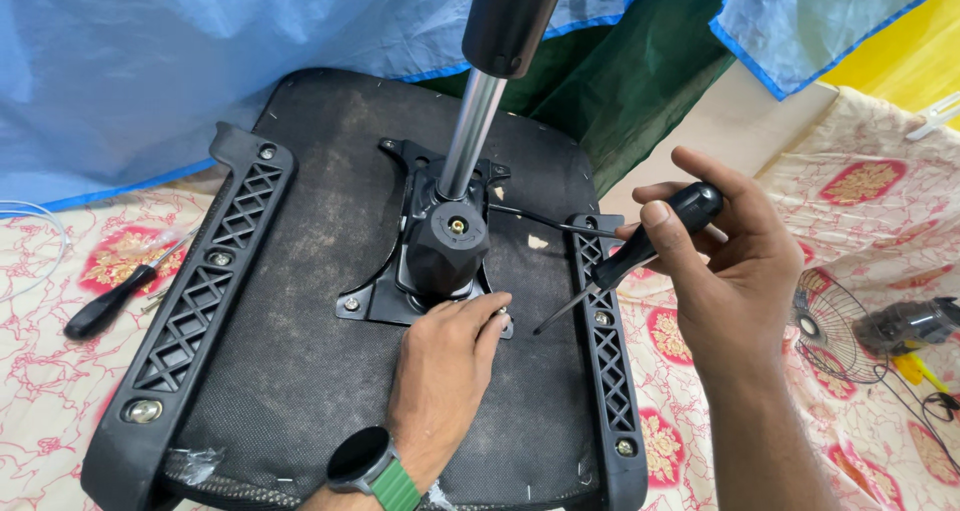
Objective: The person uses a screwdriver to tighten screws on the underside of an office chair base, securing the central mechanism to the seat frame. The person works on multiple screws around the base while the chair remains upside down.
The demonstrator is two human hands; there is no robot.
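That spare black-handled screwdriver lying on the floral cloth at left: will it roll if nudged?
The spare black-handled screwdriver probably rolls little: its round handle lies on soft floral cloth, which likely damps it. It looks stiff and light, so a sideways push would likely pivot it.

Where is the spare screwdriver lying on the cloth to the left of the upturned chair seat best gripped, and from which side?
Grip the spare screwdriver by its thick black handle, probably from above: it lies flat on the cloth with its thin shaft pointing toward the seat's armrest bracket.
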